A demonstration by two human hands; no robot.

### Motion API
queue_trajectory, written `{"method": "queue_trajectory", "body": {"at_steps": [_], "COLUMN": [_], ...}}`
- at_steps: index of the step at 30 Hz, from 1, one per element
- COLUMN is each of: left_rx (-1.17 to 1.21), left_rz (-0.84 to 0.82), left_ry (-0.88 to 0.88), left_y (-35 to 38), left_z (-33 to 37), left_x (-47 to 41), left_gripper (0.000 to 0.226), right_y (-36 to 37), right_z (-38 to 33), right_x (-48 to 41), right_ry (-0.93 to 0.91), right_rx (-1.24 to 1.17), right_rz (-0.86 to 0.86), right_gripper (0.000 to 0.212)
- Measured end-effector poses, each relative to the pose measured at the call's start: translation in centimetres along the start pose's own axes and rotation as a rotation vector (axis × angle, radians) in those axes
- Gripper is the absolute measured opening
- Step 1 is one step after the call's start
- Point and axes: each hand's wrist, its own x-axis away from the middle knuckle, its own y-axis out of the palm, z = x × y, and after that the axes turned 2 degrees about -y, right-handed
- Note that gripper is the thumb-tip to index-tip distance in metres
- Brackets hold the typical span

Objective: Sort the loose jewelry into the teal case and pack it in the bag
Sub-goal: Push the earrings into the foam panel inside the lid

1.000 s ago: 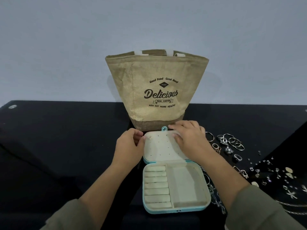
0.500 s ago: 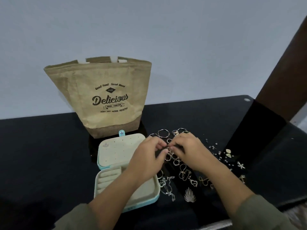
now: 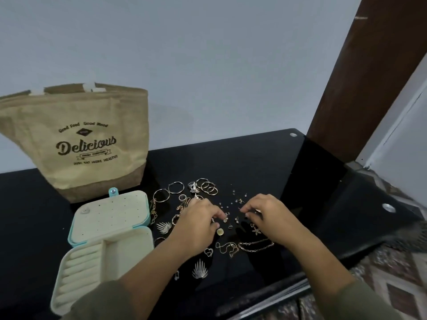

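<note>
The teal case (image 3: 76,224) lies open at the left of the black table, its cream lid flat and its ring rolls and tray bare. Behind it stands the tan "Delicious" bag (image 3: 76,139), open at the top. Loose jewelry spreads to the right of the case: hoops and rings (image 3: 175,188), small stud earrings (image 3: 238,199), chains (image 3: 256,245) and leaf pendants (image 3: 199,270). My left hand (image 3: 198,225) curls over the studs, fingertips down by a tiny earring (image 3: 225,219); its grasp is hidden. My right hand (image 3: 265,215) pinches a small glinting earring (image 3: 257,211).
The table's right edge (image 3: 369,248) drops to a patterned floor (image 3: 392,285). A dark wooden post (image 3: 369,65) rises at the back right corner. A pale wall stands behind the table.
My view turned right. Both hands left the case lid, passed over the rings, and moved right to the small studs, drawing apart from each other.
</note>
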Motion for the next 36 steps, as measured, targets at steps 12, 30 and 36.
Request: {"method": "queue_trajectory", "body": {"at_steps": [12, 30, 36], "left_rx": [0.004, 0.012, 0.174], "left_rz": [0.028, 0.014, -0.003], "left_ry": [-0.025, 0.012, 0.070], "left_y": [2.3, 6.0, 4.5], "left_z": [2.1, 4.0, 3.0], "left_x": [-2.5, -7.2, -6.8], "left_gripper": [0.026, 0.026, 0.023], "right_y": [-1.4, 0.2, -0.9], "right_z": [4.2, 5.0, 3.8], "right_x": [1.2, -0.7, -1.1], "right_ry": [0.137, 0.099, 0.237], "right_rx": [0.042, 0.107, -0.235], "right_rz": [0.029, 0.068, 0.060], "right_gripper": [0.025, 0.012, 0.013]}}
